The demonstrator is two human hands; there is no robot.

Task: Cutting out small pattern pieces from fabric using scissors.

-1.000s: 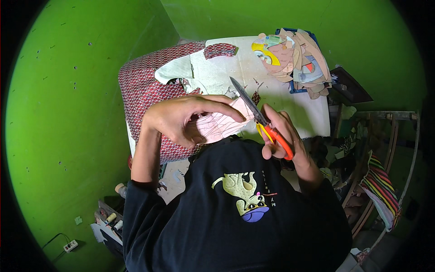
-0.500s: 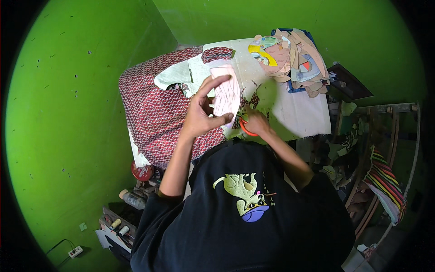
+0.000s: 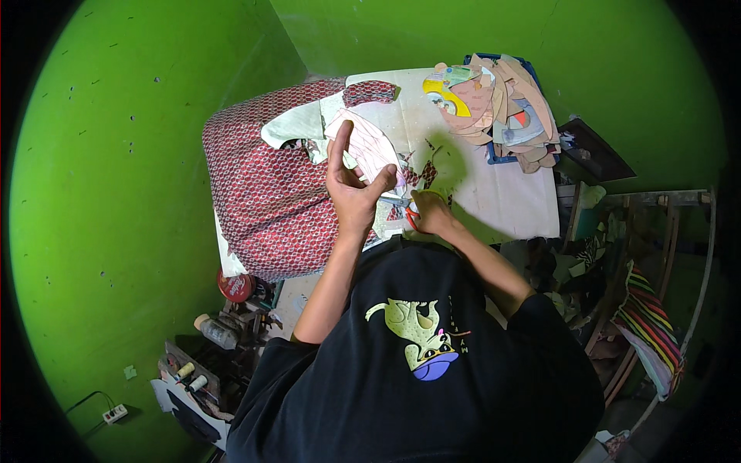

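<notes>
On my feed, the tabletop (image 3: pixel 525 204) is brightly lit; a soft shadow lies beside the right hand (image 3: pixel 430 211). I see the rack (image 3: pixel 670 239) in gloom, its outer pole (image 3: pixel 710 239) bowed by fisheye distortion, and black vignetting at the corners.

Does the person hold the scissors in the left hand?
No, the right hand holds the scissors, while the left hand holds a pale striped piece.
</notes>
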